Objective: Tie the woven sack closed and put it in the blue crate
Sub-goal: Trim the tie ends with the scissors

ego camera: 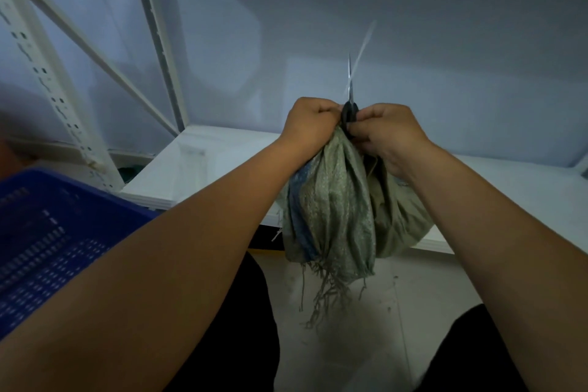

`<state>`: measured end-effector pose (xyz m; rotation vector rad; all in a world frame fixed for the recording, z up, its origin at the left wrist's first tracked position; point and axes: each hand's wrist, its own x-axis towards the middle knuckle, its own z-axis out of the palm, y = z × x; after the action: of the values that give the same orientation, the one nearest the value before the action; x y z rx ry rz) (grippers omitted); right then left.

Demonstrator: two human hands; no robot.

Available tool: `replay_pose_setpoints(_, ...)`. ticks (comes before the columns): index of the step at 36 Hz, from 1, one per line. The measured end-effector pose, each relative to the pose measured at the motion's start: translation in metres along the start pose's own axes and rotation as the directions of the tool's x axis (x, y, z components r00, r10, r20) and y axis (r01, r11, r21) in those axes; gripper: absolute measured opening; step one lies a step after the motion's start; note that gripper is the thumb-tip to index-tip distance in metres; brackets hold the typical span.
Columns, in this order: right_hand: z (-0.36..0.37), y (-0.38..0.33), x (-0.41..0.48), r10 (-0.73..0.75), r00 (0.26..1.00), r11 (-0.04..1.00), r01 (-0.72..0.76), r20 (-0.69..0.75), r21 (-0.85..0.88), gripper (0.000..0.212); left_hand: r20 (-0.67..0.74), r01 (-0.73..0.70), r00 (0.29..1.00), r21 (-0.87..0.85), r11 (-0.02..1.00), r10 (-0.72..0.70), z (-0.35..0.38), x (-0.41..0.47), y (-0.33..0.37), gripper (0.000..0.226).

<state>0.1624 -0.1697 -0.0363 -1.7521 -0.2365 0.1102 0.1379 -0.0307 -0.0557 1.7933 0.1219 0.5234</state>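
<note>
Gripping the bunched neck of the woven sack (337, 210) with the left hand (310, 124), fingers curled tight round the cloth. Clamping the same neck from 3 o'clock with the right hand (386, 134), fingers also curled in, knuckles close to the left's. Squeezing a black item (350, 113) between the two fists, too blurred to name, with a thin shiny spike pointing to 12 o'clock. Trailing a pale strip (364, 44) toward 1 o'clock, motion-smeared. Holding the sack mid-frame, grey-green with a blue stripe on its 9 o'clock side and frayed threads dangling at 6 o'clock over the floor tiles (350, 344). Cannot tell any print on the weave, too dim. Keeping well apart from the blue crate (47, 232) at 9 o'clock, slotted and partly hidden behind the left forearm. Facing a white perforated shelf upright (47, 73) at 10 o'clock and a white board (206, 162) behind the sack. Wearing dark trousers (248, 328) at 6 o'clock.
</note>
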Motion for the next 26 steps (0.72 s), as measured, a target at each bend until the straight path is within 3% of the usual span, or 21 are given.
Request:
replay_pose_setpoints(12, -0.012, -0.011, -0.001, 0.15, 0.978, 0.97, -0.174, 0.146, 0.171, 0.021, 0.011, -0.068, 0.998, 0.053, 0.996, 0.067, -0.005, 0.004, 0.005, 0.019)
replay_pose_setpoints(15, -0.012, -0.014, -0.005, 0.113, 0.984, 0.955, -0.146, 0.137, 0.259, 0.017, 0.001, -0.071, 0.997, 0.059, 0.996, 0.072, -0.01, 0.008, 0.005, 0.019)
replay_pose_setpoints(20, -0.008, -0.019, -0.01, 0.038, 0.996, 0.943, -0.061, 0.075, 0.328, 0.029, 0.028, -0.071, 0.997, 0.099, 0.993, 0.069, -0.012, 0.011, 0.002, 0.016)
replay_pose_setpoints(26, -0.003, -0.024, -0.016, 0.02, 0.999, 0.958, -0.031, 0.041, 0.284, 0.044, 0.015, -0.103, 0.995, 0.132, 0.986, 0.102, -0.012, 0.009, 0.004, 0.014)
